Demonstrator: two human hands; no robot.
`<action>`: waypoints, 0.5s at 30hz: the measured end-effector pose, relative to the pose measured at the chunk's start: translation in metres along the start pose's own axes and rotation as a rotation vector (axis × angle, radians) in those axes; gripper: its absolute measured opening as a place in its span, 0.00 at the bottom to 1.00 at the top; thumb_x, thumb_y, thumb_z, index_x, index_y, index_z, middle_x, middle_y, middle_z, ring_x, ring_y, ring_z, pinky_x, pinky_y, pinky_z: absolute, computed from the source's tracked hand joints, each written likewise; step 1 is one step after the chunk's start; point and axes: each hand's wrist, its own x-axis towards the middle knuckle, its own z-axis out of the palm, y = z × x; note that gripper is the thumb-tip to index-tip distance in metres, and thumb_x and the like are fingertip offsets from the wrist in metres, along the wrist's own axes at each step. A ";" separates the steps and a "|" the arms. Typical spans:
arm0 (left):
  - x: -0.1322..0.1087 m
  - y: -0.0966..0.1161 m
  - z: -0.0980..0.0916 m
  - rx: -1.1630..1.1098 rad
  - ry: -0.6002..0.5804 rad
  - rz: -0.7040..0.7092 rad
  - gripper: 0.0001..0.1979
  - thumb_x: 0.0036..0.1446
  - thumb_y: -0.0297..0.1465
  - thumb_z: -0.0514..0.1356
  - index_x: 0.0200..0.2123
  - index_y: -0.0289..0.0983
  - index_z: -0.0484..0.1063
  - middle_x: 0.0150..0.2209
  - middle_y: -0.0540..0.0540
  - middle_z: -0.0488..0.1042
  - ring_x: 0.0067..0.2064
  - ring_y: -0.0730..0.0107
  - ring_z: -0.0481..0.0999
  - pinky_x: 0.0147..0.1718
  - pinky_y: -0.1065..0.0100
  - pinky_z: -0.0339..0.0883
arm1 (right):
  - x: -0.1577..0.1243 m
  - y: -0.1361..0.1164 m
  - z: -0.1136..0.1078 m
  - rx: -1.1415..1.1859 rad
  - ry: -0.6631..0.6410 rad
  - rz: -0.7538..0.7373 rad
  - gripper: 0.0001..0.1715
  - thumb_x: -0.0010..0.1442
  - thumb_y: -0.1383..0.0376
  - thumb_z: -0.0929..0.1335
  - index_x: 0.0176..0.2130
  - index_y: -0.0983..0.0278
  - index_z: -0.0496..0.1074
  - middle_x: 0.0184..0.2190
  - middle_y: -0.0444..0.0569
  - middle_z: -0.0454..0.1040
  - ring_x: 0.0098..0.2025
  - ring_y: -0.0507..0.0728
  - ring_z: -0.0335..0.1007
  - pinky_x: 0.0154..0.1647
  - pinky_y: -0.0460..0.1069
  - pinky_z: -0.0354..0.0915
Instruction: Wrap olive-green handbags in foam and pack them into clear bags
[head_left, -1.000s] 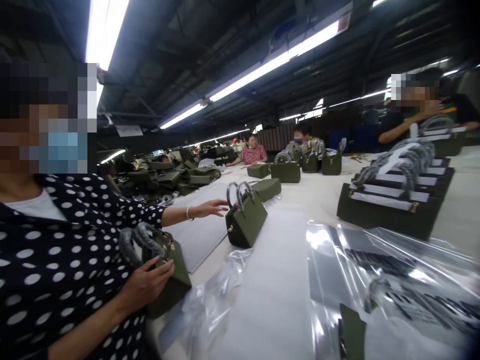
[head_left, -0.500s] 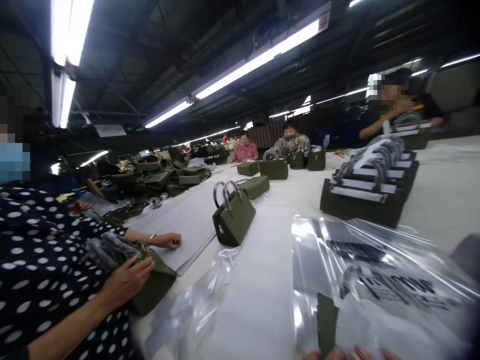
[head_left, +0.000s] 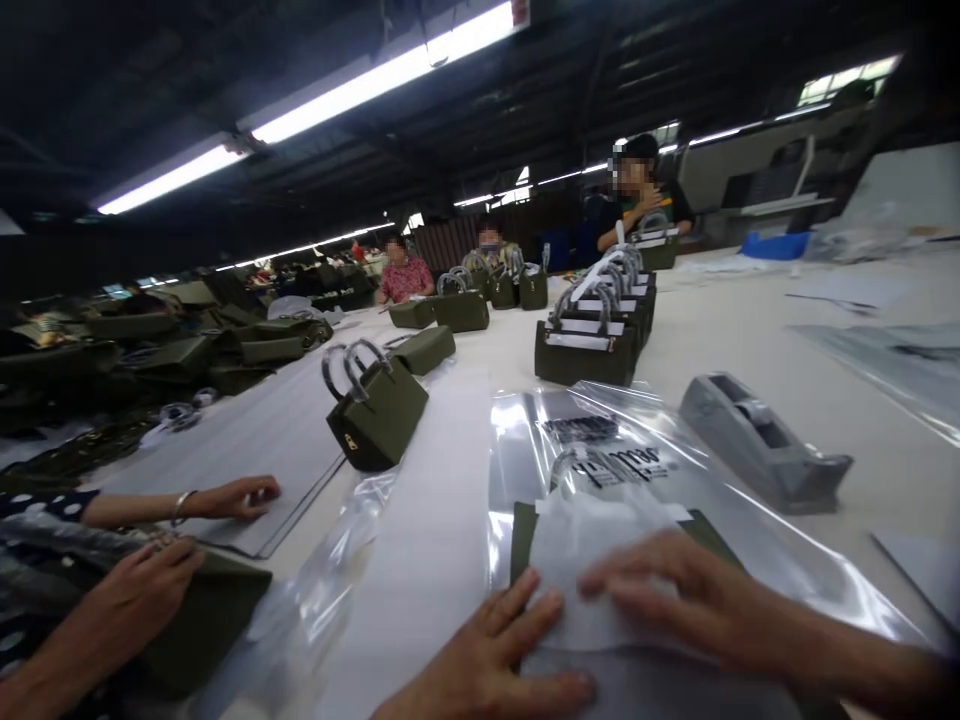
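Observation:
In front of me lies a dark green handbag [head_left: 522, 545], mostly hidden under a thin white paper sheet [head_left: 574, 535]. Beneath them is a clear plastic bag [head_left: 501, 465] with black print. My left hand [head_left: 491, 650] rests on the paper's near left side, fingers spread, holding nothing. Over the right part of the sheet is my right hand [head_left: 686, 590], slightly blurred, its fingers stretched out; whether it touches the paper I cannot tell. A grey tape dispenser [head_left: 757, 435] stands beyond it to the right.
At left, a co-worker's hands [head_left: 142, 600] are at another green handbag. An upright handbag [head_left: 379, 415] stands past the crumpled plastic [head_left: 330, 590]. A row of handbags [head_left: 585, 355] stands ahead. Other people sit at the table's far side. A blue object [head_left: 776, 245] lies far right.
My view has swung right, bringing the tape dispenser into sight. Both my hands have come up from the bottom edge onto the white paper, which now lies flatter over the handbag.

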 end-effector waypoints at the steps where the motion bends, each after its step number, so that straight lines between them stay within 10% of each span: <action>1: 0.002 0.002 -0.007 -0.039 -0.038 -0.011 0.27 0.52 0.40 0.59 0.55 0.49 0.56 0.63 0.42 0.41 0.62 0.48 0.43 0.54 0.54 0.57 | 0.013 0.005 -0.018 -0.058 0.103 0.092 0.15 0.60 0.61 0.61 0.45 0.59 0.72 0.42 0.46 0.73 0.45 0.58 0.68 0.48 0.52 0.63; 5: 0.006 0.013 -0.021 -0.115 -0.116 -0.061 0.30 0.50 0.41 0.60 0.55 0.48 0.56 0.64 0.42 0.35 0.62 0.43 0.39 0.54 0.49 0.55 | 0.062 0.048 -0.065 -0.156 0.210 0.442 0.30 0.48 0.58 0.71 0.50 0.65 0.67 0.52 0.54 0.64 0.54 0.64 0.58 0.54 0.56 0.55; 9: 0.001 0.031 -0.018 -0.090 -0.073 -0.141 0.23 0.52 0.30 0.60 0.52 0.49 0.61 0.64 0.45 0.36 0.62 0.45 0.41 0.53 0.51 0.57 | 0.072 0.087 -0.065 -0.044 0.022 0.584 0.21 0.48 0.55 0.70 0.33 0.70 0.69 0.29 0.55 0.74 0.34 0.59 0.71 0.33 0.50 0.68; 15: -0.021 0.065 -0.002 0.111 0.190 -0.054 0.22 0.52 0.28 0.59 0.51 0.48 0.62 0.62 0.45 0.47 0.60 0.49 0.51 0.50 0.52 0.62 | 0.037 0.035 -0.066 -0.022 0.043 0.520 0.17 0.56 0.53 0.64 0.34 0.65 0.63 0.16 0.42 0.67 0.19 0.50 0.65 0.17 0.42 0.59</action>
